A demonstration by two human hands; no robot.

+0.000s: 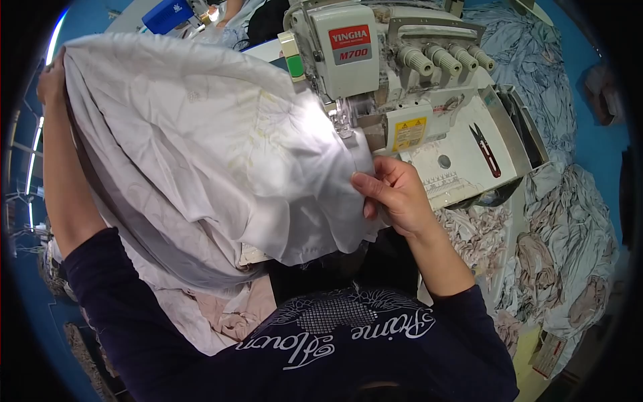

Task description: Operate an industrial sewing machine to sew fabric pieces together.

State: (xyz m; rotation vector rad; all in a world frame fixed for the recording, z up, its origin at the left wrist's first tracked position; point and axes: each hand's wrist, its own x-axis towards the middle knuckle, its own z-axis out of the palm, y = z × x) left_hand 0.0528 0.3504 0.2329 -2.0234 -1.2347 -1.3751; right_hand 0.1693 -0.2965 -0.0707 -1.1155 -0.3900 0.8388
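A large piece of white fabric is spread between my two hands, its edge running under the presser foot of an overlock sewing machine. Far out to the left, my left hand grips the raised upper corner of the fabric, fingers partly hidden behind it. Close to the presser foot, my right hand pinches the fabric's right edge between thumb and fingers. The machine's lamp lights the cloth brightly beside the needle area. Folds of the fabric hang down toward my lap.
Red-handled thread snips lie on the machine's bed to the right. Heaps of pale fabric lie at the right, with pinkish cloth below the machine. A blue device stands at the back left, near part of another person's arm.
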